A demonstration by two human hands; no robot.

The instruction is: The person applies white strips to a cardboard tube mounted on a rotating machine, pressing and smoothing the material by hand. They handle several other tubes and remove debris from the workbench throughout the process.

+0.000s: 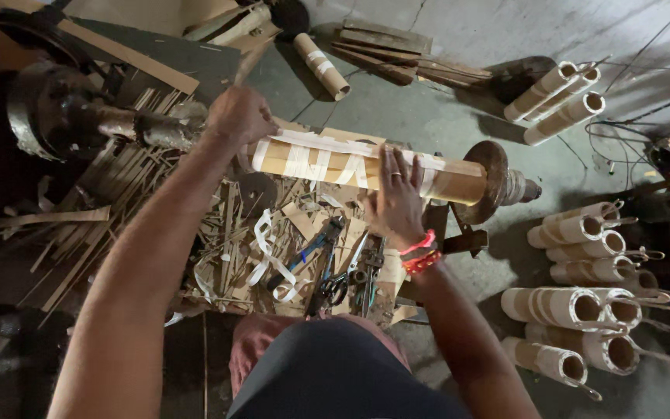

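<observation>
A cardboard tube [366, 165], wrapped with white tape strips, lies crosswise on a spindle between a dark machine head [56, 112] at the left and a rusty round end plate [494, 180] at the right, above a desk [195, 58] littered with offcuts. The left hand [238, 116] is closed into a loose fist at the tube's left end, where the tube meets the metal shaft [153, 128]; what its fingers grip there is hidden by the back of the hand. The right hand [393, 200] lies flat with fingers spread and straight, palm pressed on the tube right of its middle, over the tape; a ring shows on one finger and red bands [420, 254] circle the wrist. Just below the tube, near the front edge of the desk, lie thin wood slivers [110, 202], curls of white tape [273, 260], blue-handled pliers [312, 252] and scissors [339, 283]. On the floor to the right, finished tubes [583, 306] lie stacked in a row with open ends facing right, and three more [560, 101] lie together further back. A single tube [321, 66] lies on the floor beyond the desk, beside some wood scraps [397, 58].
</observation>
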